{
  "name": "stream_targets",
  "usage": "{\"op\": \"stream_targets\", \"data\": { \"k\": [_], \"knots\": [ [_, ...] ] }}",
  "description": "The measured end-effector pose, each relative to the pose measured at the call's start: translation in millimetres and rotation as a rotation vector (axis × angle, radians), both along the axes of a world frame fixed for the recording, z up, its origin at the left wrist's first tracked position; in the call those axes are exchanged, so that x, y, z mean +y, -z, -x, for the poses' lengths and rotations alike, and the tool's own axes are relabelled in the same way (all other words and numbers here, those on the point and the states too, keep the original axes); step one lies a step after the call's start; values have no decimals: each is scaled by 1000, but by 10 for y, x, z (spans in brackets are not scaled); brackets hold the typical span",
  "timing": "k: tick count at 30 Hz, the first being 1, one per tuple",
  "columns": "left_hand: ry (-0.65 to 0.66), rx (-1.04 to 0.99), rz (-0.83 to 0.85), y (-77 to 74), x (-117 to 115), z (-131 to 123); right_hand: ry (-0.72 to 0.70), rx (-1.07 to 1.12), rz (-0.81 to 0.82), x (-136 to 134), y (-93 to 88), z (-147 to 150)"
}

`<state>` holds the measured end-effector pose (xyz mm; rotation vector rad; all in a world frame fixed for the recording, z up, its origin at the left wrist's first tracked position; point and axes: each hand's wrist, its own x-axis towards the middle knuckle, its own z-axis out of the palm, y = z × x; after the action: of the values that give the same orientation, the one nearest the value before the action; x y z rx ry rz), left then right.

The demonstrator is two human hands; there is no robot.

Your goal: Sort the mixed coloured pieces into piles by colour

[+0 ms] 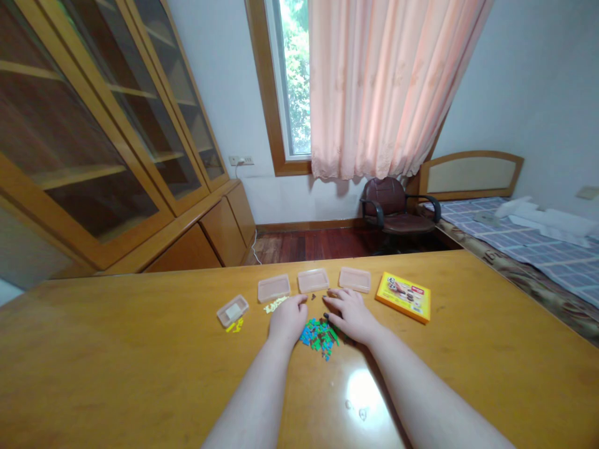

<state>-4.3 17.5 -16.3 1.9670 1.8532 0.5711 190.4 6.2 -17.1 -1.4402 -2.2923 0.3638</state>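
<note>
The mixed pile (pixel 322 337) of blue and green pieces lies unseparated at the lower centre of the frame. Left of it, yellow pieces (pixel 238 325) and cream pieces (pixel 275 304) already form separate groups. The left hand (pixel 289 318) curls beside the pile; whether it grips anything cannot be told. The right hand (pixel 353 315) spreads open, near a brown piece (pixel 313 297).

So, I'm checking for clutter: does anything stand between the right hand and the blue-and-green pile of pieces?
Nothing visible: the right hand is right beside the pile, though I can't tell whether they touch.
</note>
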Motion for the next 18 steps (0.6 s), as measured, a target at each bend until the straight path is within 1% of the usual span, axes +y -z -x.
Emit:
{"op": "stream_targets", "data": {
  "k": [2, 4, 6, 9, 11, 14, 18],
  "knots": [
    [-4, -12, 2, -6, 1, 4, 12, 29, 0, 7, 2, 3],
    [-24, -4, 7, -23, 2, 26, 55, 88, -1, 28, 7, -11],
    [-88, 26, 14, -45, 2, 65, 131, 185, 7, 62, 22, -46],
    [-198, 83, 8, -75, 0, 136, 282, 391, 35, 116, 61, -125],
    [-227, 124, 6, -86, -2, 169, 334, 510, 76, 141, 93, -170],
    [-224, 192, 20, -81, 1, 173, 298, 600, 159, 154, 127, -185],
    [-127, 215, 39, -69, 0, 108, 229, 594, 230, 141, 124, -140]
  ]
}}
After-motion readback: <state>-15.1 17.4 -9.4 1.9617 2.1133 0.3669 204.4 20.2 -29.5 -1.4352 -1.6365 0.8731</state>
